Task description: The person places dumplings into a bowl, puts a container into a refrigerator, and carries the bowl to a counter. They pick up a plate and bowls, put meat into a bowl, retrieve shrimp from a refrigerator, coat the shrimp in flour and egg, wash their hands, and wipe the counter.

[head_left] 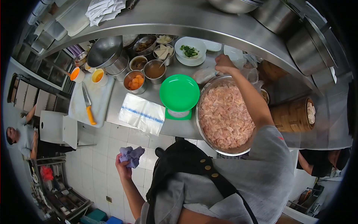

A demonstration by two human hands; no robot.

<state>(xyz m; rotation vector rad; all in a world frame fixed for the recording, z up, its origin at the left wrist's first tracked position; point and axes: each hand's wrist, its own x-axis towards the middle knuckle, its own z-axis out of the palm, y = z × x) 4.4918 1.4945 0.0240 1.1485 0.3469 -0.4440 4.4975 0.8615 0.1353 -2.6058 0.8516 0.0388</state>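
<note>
My left hand (122,164) is closed round a crumpled purple cloth (132,156), held out over the floor beside the counter. My right hand (225,64) is a fist at the back of the counter, near white plates (234,54) and a clear plastic bag (204,75); whatever it may hold is hidden. Under my right forearm stands a large metal bowl (198,112) full of sliced raw pale-pink meat (225,115). Left of the bowl is a scale with a green round pan (179,92). A stack of clear plastic bags with a blue stripe (142,114) lies at the counter's front edge.
A knife with an orange handle (90,114) rests on a white cutting board (77,108). Metal pots of sauce (155,70) and carrots (135,82) line the back. A steel shelf (167,24) overhangs them. A bamboo steamer (291,115) stands right. Other people are at both sides.
</note>
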